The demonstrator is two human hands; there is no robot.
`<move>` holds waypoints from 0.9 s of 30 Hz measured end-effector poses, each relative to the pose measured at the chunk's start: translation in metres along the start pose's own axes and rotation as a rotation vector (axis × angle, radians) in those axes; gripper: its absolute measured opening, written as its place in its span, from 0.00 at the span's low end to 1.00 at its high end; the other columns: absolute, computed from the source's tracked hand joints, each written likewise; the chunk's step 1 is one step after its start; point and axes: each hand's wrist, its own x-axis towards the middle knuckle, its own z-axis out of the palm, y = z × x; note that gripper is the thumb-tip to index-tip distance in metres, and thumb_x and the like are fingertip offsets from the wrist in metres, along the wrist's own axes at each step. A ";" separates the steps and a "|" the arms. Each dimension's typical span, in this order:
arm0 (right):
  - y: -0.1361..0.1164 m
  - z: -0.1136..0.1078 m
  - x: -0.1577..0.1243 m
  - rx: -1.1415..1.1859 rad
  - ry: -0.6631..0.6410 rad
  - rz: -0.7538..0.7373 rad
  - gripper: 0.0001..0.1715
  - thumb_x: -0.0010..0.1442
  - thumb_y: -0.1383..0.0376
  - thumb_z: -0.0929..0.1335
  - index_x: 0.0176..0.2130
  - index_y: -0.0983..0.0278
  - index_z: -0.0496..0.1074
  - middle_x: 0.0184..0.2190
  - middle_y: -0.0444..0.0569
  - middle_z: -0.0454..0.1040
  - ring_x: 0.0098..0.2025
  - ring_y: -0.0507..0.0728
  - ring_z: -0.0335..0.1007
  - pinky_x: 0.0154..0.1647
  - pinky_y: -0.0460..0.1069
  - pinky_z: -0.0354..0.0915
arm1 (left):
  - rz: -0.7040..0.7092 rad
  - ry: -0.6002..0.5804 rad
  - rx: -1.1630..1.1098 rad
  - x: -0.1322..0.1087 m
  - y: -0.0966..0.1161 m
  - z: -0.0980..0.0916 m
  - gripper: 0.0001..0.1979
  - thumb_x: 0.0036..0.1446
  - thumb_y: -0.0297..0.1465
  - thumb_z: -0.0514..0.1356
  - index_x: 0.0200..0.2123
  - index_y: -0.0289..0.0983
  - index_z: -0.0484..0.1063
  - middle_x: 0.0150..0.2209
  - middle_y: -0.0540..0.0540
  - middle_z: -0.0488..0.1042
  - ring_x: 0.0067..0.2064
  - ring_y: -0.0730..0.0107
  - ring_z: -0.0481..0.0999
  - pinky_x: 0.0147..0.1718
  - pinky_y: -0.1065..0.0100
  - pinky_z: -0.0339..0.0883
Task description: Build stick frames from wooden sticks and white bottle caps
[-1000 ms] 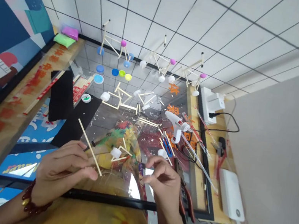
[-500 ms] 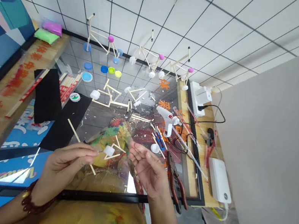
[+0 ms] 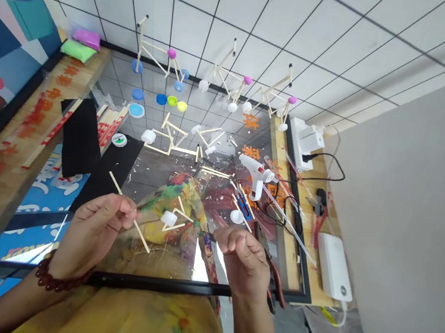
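Observation:
My left hand (image 3: 93,230) is closed in a pinch on a thin wooden stick (image 3: 141,235) that slants from upper left to lower right over the glass table top (image 3: 152,171). My right hand (image 3: 244,259) hovers to the right with its fingers curled in; what they hold, if anything, is hidden. Between the hands lies a small stick frame with a white bottle cap (image 3: 169,218). Red-handled pliers (image 3: 276,282) lie just right of my right hand.
A white glue gun (image 3: 255,173) with a black cable, a blue cutter (image 3: 245,205), loose sticks and a white cap (image 3: 236,215) lie mid right. Three stick models (image 3: 224,81) stand by the tiled wall. Coloured caps, black sheets (image 3: 81,136), a chopstick bundle, a power strip (image 3: 307,141) and a white power bank (image 3: 334,266) ring the table.
My right hand has turned from palm-up and spread to curled shut, moving slightly right. My left hand has raised the stick a little. The view has shifted slightly.

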 end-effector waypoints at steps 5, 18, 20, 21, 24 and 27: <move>-0.001 -0.003 -0.022 -0.157 -0.006 -0.059 0.23 0.64 0.54 0.68 0.21 0.61 0.70 0.18 0.43 0.62 0.24 0.53 0.56 0.30 0.51 0.57 | -0.015 -0.067 0.066 -0.008 0.002 -0.004 0.12 0.51 0.42 0.70 0.28 0.38 0.81 0.29 0.45 0.79 0.29 0.72 0.74 0.32 0.68 0.72; 0.016 -0.045 -0.107 -0.187 0.253 -0.161 0.14 0.42 0.60 0.82 0.21 0.60 0.76 0.20 0.42 0.73 0.25 0.52 0.66 0.30 0.49 0.65 | -0.458 -0.681 0.264 -0.080 -0.071 0.087 0.21 0.35 0.43 0.77 0.17 0.33 0.75 0.18 0.49 0.72 0.21 0.79 0.65 0.22 0.73 0.59; 0.021 -0.057 -0.124 -0.176 0.355 -0.168 0.15 0.44 0.56 0.81 0.23 0.61 0.77 0.19 0.42 0.72 0.24 0.51 0.65 0.28 0.48 0.64 | -0.514 -0.710 0.213 -0.081 -0.090 0.106 0.23 0.38 0.47 0.75 0.20 0.32 0.76 0.20 0.47 0.73 0.22 0.77 0.68 0.25 0.72 0.62; 0.023 -0.062 -0.132 -0.181 0.394 -0.165 0.16 0.47 0.54 0.80 0.24 0.61 0.78 0.19 0.43 0.73 0.23 0.51 0.64 0.26 0.48 0.63 | -0.534 -0.716 0.178 -0.081 -0.097 0.114 0.23 0.38 0.48 0.74 0.22 0.32 0.77 0.22 0.46 0.75 0.24 0.76 0.71 0.28 0.71 0.65; 0.021 -0.081 -0.153 -0.246 0.460 -0.172 0.17 0.53 0.50 0.76 0.33 0.61 0.82 0.22 0.47 0.77 0.24 0.53 0.67 0.26 0.49 0.65 | -0.584 -0.706 0.072 -0.079 -0.109 0.130 0.24 0.38 0.47 0.75 0.29 0.32 0.79 0.30 0.43 0.79 0.28 0.73 0.75 0.33 0.68 0.70; 0.006 -0.107 -0.171 -0.608 0.519 -0.220 0.15 0.51 0.52 0.77 0.32 0.60 0.82 0.26 0.50 0.80 0.28 0.57 0.73 0.31 0.52 0.69 | -0.550 -0.719 0.095 -0.072 -0.103 0.136 0.24 0.35 0.44 0.77 0.29 0.31 0.78 0.29 0.43 0.79 0.25 0.75 0.74 0.31 0.69 0.69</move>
